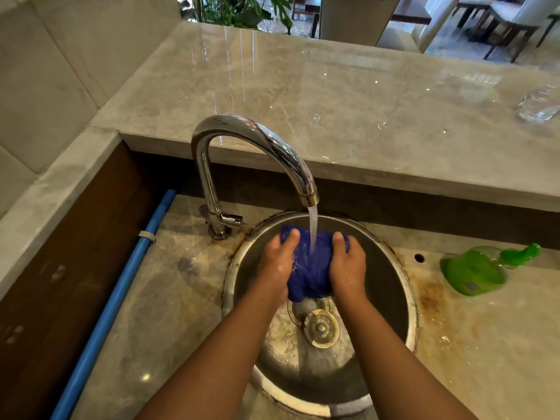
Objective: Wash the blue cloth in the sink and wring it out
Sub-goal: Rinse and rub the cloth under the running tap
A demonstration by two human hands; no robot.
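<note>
Rinsing the blue cloth (pixel 312 268) under the tap (pixel 257 144)

Left hand (pixel 277 262) and right hand (pixel 348 265) both grip it, bunched, over the sink (pixel 394 268).

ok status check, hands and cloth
Left hand and right hand both grip blue cloth. Cloth bunched under running tap, over sink. Nothing in the way.

Green bottle (pixel 472 274) on its side at 3 o'clock; blue pipe (pixel 115 298) at 8 o'clock; clear plastic bottle (pixel 538 105) on the marble ledge (pixel 333 101) at 2 o'clock; leafy plant (pixel 242 10) at 12 o'clock
</note>
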